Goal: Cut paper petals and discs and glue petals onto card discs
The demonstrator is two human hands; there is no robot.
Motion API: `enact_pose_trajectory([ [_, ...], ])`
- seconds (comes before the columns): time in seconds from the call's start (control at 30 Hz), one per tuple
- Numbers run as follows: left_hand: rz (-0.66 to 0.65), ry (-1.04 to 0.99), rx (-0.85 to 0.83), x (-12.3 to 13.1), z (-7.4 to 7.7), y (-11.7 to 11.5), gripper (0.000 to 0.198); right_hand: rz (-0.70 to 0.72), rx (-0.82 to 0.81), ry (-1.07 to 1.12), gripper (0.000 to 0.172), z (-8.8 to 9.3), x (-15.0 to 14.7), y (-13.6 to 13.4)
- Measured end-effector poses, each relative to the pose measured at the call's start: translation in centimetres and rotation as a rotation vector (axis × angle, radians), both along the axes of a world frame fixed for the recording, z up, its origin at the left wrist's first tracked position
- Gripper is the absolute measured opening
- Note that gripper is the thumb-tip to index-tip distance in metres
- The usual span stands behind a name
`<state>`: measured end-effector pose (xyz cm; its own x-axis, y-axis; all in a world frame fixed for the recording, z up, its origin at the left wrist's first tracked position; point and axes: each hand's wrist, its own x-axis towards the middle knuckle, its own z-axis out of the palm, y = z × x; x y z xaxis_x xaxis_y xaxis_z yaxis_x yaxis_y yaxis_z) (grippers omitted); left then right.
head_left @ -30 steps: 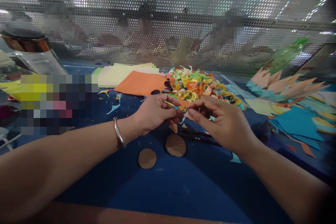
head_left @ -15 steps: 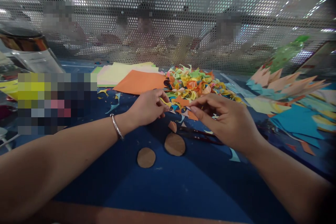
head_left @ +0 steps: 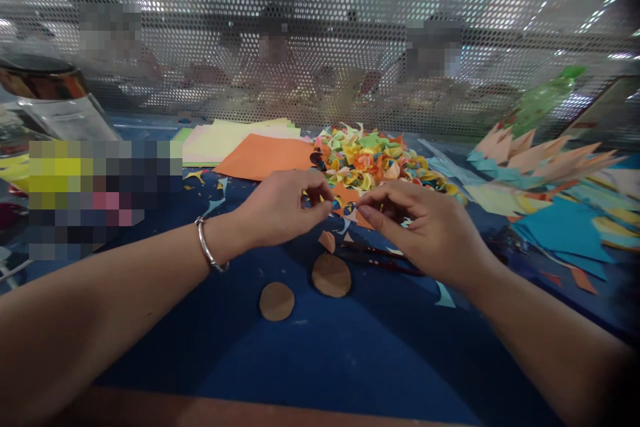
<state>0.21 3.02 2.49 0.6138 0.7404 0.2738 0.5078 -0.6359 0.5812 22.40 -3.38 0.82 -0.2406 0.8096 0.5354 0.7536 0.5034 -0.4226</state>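
My left hand, with a silver bracelet on its wrist, is held over the near edge of the paper scraps. Its thumb and fingers curl together in a pinch; anything between them is too small to make out. Facing it, my right hand pinches thumb against forefinger, and I cannot tell what is in it. Below the hands lie a larger brown paper disc and a smaller brown disc. A small folded orange piece touches or nearly touches the larger disc. Dark-handled scissors lie partly under my right hand.
Behind my hands rises a heap of colourful paper scraps. An orange sheet lies beside stacked pale sheets. Blue paper pieces and pointed peach paper shapes are on the right. A perforated metal screen closes the back.
My left hand has moved slightly right and turned, its thumb now nearer my right fingertips. My right hand is almost where it was. The discs and scissors stay put.
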Motion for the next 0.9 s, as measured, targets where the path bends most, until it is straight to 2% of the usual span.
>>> enact_pose_trajectory([
  [0.1,-0.210,0.119,-0.033,0.0,0.2,-0.6,0.023,0.005,-0.016,-0.005,0.013,-0.1,0.1,0.1],
  [0.2,-0.347,0.194,-0.007,0.0,-0.2,-0.6,0.017,0.008,-0.049,-0.014,0.017,-0.1,0.0,0.1],
  [0.27,-0.322,0.123,-0.050,0.0,-0.5,-0.4,0.017,0.016,-0.079,-0.017,0.019,0.0,-0.1,0.1],
  [0.4,-0.161,-0.235,-0.267,0.4,-1.0,-0.2,0.007,0.022,-0.129,0.010,0.022,0.1,-0.2,0.0],
  [0.5,-0.096,-0.405,-0.318,0.7,-1.4,-0.4,0.005,0.020,-0.165,0.072,0.027,0.1,-0.2,0.0],
  [0.63,-0.109,-0.481,-0.334,1.2,-1.7,-1.1,0.008,0.047,-0.190,0.159,0.028,0.2,-0.4,0.0],
  [0.8,-0.121,-0.515,-0.353,1.4,-1.6,-1.9,0.023,0.062,-0.180,0.184,0.028,0.5,-0.6,-0.2],
  [0.9,-0.115,-0.509,-0.371,1.4,-1.5,-1.9,0.023,0.043,-0.157,0.219,0.021,0.3,-0.7,-0.3],
])
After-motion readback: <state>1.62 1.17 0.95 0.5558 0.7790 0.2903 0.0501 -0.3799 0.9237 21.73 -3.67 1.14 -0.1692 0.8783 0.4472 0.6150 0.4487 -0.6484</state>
